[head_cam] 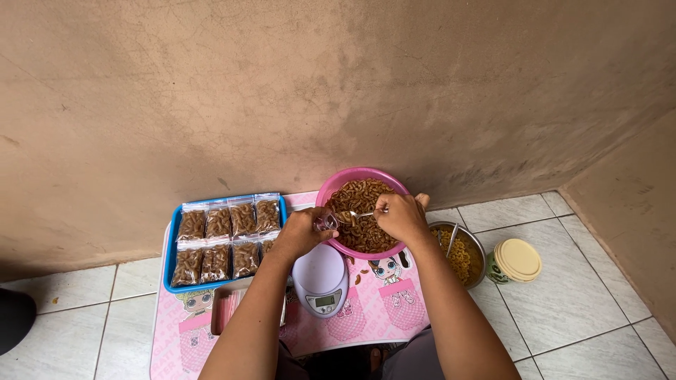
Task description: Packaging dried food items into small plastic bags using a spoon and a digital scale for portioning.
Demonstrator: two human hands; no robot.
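Note:
My right hand (401, 217) holds a metal spoon (360, 214) over a pink bowl (331, 188) full of brown curled snack pieces. Level with the bowl's left rim, my left hand (301, 232) grips a small clear plastic bag (326, 222), and the spoon's tip points at its mouth. Just below the bag a small white kitchen scale (321, 280) sits on the pink low table (366, 317).
A blue tray (171, 267) at left holds several sealed bags of the same snack. A clear container (225, 309) lies under my left forearm. On the tiled floor at right stand a metal bowl (479, 246) of yellow snack and a lidded jar (515, 261). A wall rises close behind.

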